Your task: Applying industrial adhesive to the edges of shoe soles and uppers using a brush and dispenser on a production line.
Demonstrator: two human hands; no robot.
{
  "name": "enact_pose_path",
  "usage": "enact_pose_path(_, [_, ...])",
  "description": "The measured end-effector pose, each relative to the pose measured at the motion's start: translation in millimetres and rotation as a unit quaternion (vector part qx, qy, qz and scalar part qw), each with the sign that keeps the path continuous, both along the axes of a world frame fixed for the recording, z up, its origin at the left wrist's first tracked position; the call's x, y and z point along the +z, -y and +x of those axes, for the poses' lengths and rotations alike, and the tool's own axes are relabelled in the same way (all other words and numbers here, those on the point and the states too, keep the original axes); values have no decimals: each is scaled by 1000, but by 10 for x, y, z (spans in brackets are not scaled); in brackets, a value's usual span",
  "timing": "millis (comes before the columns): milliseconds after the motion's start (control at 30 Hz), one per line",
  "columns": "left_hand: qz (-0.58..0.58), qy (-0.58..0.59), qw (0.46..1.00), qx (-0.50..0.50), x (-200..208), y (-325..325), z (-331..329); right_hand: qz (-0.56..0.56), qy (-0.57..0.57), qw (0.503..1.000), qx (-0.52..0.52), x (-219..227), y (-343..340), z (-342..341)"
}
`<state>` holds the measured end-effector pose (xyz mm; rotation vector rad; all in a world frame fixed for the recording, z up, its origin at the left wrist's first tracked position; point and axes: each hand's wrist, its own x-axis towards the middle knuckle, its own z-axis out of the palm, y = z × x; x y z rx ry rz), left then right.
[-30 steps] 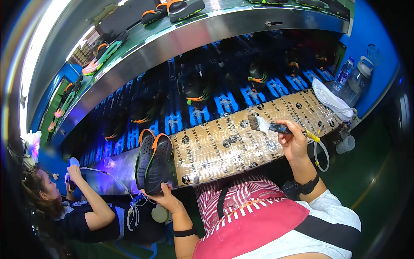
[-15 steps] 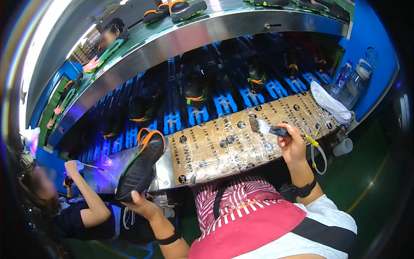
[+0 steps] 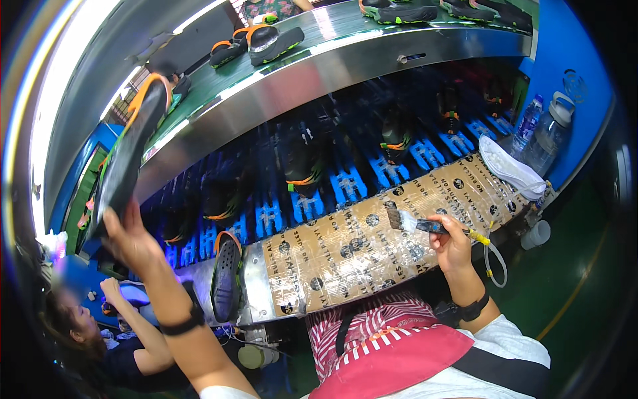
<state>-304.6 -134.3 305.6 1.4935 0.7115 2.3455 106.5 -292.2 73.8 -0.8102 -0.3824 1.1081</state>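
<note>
The fingers of your left hand (image 3: 135,243) are clamped on the lower end of a black shoe (image 3: 129,156), which you hold up, tilted, at the left of the view with its orange-trimmed end uppermost; it is blurred, and you cannot tell whether it touches the green shelf (image 3: 340,25) behind it. A second shoe (image 3: 228,276), dark with holes in its upper and an orange strap at its far end, lies on the bare metal part of the tabletop (image 3: 255,269), just left of the taped cardboard (image 3: 332,266). The fingers of your right hand (image 3: 454,245) are closed on the dark handle of a brush (image 3: 425,226), whose bristles point left above the cardboard. A clear tube (image 3: 500,269) loops just beside the handle's yellow end. Toward the right end of the tabletop sits a white sole-shaped tray (image 3: 508,169), with two bottles (image 3: 550,133) near it. Beyond the cardboard stand blue fixtures (image 3: 347,188) in a row, and on your left sits a co-worker (image 3: 126,346), one arm bent.
</note>
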Motion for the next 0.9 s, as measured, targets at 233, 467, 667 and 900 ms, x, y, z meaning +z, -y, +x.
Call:
enact_pose_path(233, [-158,-132,967,148,208,-1412,86,-21,-2,999,-43,-51,76,114])
enact_pose_path(467, [-314,-289,834,349,375,-1812,-215,-31,-9,999,-43,-72,5,134])
enact_pose_path(667, [-409,-243,753,455,460,-2025,-139,-43,16,998,-45,-19,-117,45])
enact_pose_path(900, [-385,-298,732,476,437,-2193,-292,-52,30,998,-31,51,-191,-53])
